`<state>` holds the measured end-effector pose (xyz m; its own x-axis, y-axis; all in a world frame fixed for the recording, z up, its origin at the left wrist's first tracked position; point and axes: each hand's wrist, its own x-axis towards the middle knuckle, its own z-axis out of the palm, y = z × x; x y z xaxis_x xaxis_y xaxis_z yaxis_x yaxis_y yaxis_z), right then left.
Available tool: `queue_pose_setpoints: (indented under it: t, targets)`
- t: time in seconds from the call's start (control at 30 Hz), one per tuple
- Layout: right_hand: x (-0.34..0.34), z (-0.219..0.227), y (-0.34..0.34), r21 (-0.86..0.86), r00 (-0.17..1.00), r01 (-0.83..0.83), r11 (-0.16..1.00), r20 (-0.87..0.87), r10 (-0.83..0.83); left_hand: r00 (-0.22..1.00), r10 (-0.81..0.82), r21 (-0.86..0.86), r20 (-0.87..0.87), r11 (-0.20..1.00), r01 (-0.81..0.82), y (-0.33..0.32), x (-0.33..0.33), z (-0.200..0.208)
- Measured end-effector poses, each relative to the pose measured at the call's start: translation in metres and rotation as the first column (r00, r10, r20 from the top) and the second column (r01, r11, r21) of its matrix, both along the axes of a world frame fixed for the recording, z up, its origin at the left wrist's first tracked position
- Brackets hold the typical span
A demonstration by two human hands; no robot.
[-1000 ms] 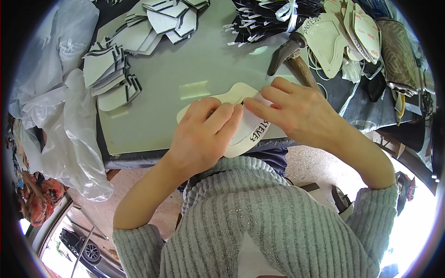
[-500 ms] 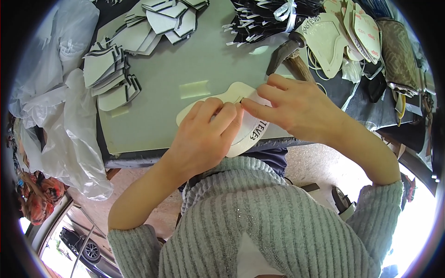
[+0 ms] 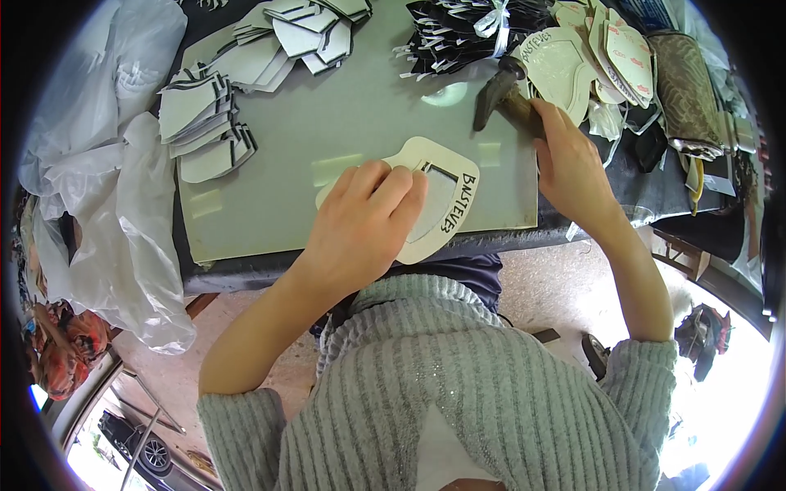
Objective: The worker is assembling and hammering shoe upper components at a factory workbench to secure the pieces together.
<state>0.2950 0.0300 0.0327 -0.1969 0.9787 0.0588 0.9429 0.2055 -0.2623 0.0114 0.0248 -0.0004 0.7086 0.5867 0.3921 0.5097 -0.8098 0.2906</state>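
Observation:
Near the table's front edge lies a cream curved template (image 3: 465, 200) with dark lettering and a narrow dark-edged slot. My left hand (image 3: 357, 214) is on top of it, fingers bunched and pressing down at its middle. Whatever its fingertips pinch there is hidden. To the right, my right hand (image 3: 575, 168) is closed round the wooden handle of a hammer (image 3: 499, 94). The hammer's dark head points away from me and rests low over the board, though I cannot tell whether it touches.
A grey-green board (image 3: 270, 221) covers the table. Stacked white pieces with dark edges (image 3: 196, 114) lie at far left, beside crumpled clear plastic (image 3: 143, 237). A tied black bundle (image 3: 458, 37) sits at the back; more cream templates (image 3: 561, 69) and a brown patterned roll (image 3: 686, 94) are at right.
My right hand has left the template and moved right onto the hammer's handle. My left hand has stayed on the template, whose slot and lettering now show more.

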Motion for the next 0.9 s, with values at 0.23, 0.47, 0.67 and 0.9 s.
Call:
queue_pose_setpoints:
  t: [0.23,0.47,0.67,0.9]
  targets:
    - [-0.036,0.041,-0.015,-0.218,0.943,-0.225,0.950,-0.294,0.156,0.999,0.032,0.034,0.004,0.999,-0.032,-0.003,-0.001,-0.001]
    - [-0.052,0.040,-0.020,-0.277,0.967,-0.252,0.927,-0.111,0.229,1.000,0.030,0.072,0.000,0.997,-0.030,-0.004,0.000,-0.004]
    - [-0.056,0.041,-0.016,-0.328,0.964,-0.248,0.911,0.009,0.266,0.995,0.064,-0.010,0.080,0.998,-0.064,-0.003,-0.001,-0.004]
    - [-0.051,0.032,-0.016,-0.257,0.970,-0.235,0.937,0.002,0.244,0.991,0.082,-0.054,0.109,0.996,-0.076,-0.005,-0.009,0.001]
